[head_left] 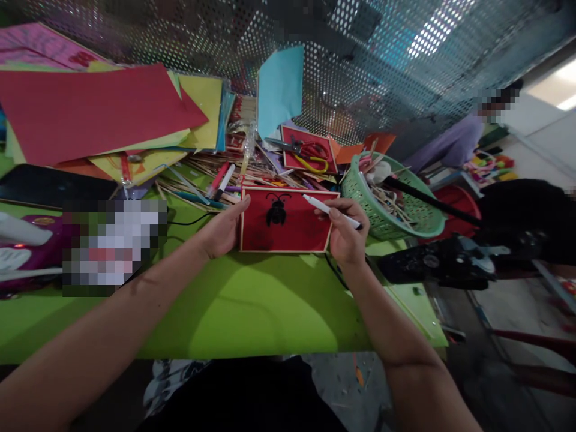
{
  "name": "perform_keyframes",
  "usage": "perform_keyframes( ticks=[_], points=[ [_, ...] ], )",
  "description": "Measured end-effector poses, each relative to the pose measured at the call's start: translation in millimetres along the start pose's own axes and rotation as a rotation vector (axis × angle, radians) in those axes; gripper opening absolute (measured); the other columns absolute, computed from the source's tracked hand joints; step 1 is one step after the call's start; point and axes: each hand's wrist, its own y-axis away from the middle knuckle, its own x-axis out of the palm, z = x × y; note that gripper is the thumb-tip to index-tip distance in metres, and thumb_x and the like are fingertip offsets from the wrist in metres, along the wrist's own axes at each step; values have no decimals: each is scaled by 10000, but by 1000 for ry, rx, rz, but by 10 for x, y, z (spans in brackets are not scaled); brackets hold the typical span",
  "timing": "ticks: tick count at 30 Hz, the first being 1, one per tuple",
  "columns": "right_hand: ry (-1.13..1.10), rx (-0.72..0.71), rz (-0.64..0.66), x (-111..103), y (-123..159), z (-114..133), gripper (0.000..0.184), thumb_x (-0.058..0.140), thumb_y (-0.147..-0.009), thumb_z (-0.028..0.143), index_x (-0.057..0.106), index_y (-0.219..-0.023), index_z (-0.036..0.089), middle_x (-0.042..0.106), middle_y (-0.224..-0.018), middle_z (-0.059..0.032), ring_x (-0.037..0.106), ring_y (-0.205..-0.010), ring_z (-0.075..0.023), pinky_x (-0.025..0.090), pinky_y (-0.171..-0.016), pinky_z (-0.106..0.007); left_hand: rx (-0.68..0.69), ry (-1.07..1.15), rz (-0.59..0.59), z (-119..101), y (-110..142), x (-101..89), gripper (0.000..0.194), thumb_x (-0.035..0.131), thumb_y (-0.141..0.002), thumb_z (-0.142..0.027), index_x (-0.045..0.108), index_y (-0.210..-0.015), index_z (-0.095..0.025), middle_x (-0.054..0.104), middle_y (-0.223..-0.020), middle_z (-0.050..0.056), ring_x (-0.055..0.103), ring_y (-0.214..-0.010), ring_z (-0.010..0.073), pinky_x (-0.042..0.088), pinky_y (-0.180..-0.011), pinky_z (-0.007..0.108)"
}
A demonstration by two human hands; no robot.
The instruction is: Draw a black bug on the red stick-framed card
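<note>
A red card (299,231) with a pale border is held upright over the green table, a black beetle-like insect figure (276,211) on its left half. My left hand (226,227) grips the card's left edge, thumb in front and the other fingers hidden behind. In my right hand (348,231) is a white marker (330,210) with a dark end, its light tip pointing up and left over the card's upper right part. Part of this hand also lies against the card's right edge.
Behind the card lie thin sticks (198,171), markers (225,182) and scissors (306,153). Coloured paper sheets (103,111) are stacked at the back left, a dark phone (54,185) below them. A green basket (405,222) stands right; a person in purple (450,141) is farther off.
</note>
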Motion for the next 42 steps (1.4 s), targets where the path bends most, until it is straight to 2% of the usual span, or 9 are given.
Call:
perform_keyframes(
  ticks=[3,9,16,19,26,30,34,42],
  points=[
    [-33,1,2,9,5,-5,258,940,-876,517,851,-973,296,849,-848,-2,820,-760,-211,692,-728,-358,-13,4,15,16,-8,-29,676,578,-1175,-500,550,-1793,-227,837,-1502,167,814,-1398,373,557,-1335,587],
    [-65,12,29,24,5,-22,242,982,-871,495,875,-957,295,853,-856,-1,833,-776,-211,700,-734,-349,-15,24,-4,24,-22,-37,635,582,-1180,-524,627,-1727,-205,848,-1475,178,792,-1435,380,545,-1343,599],
    [-44,53,9,16,0,-21,286,980,-837,525,858,-935,285,848,-829,-11,822,-745,-224,694,-703,-355,-7,19,-31,3,-2,27,631,562,-1194,-496,594,-1751,-202,834,-1501,177,794,-1436,360,567,-1330,564],
    [-48,59,20,12,4,-20,290,986,-828,524,858,-927,284,842,-809,-8,817,-732,-222,692,-701,-352,-30,29,-8,4,1,17,645,548,-1195,-522,592,-1754,-203,829,-1504,188,793,-1434,372,573,-1324,575],
    [-25,47,48,6,-14,-29,282,944,-872,524,847,-960,274,849,-833,-13,833,-758,-224,702,-732,-357,-33,52,106,45,-57,-122,724,663,-1140,-580,591,-1764,-220,829,-1486,189,800,-1412,392,605,-1291,563],
    [-35,63,45,5,-19,-28,287,961,-848,516,851,-938,267,854,-836,-15,823,-746,-216,684,-718,-342,-20,44,99,41,-55,-157,731,700,-1126,-570,588,-1770,-244,836,-1469,177,821,-1370,384,623,-1271,551],
    [-65,76,25,16,-17,-22,279,977,-823,505,864,-919,268,855,-822,-16,816,-745,-216,673,-714,-338,-22,39,61,36,-48,-176,700,720,-1125,-535,625,-1742,-219,850,-1424,184,847,-1313,386,654,-1230,551],
    [-41,62,38,7,-16,-6,282,957,-842,516,849,-932,272,843,-821,-13,822,-756,-229,688,-724,-365,-32,30,98,23,-44,-152,731,682,-1135,-555,591,-1767,-200,825,-1484,186,799,-1407,392,620,-1277,552]
  ],
)
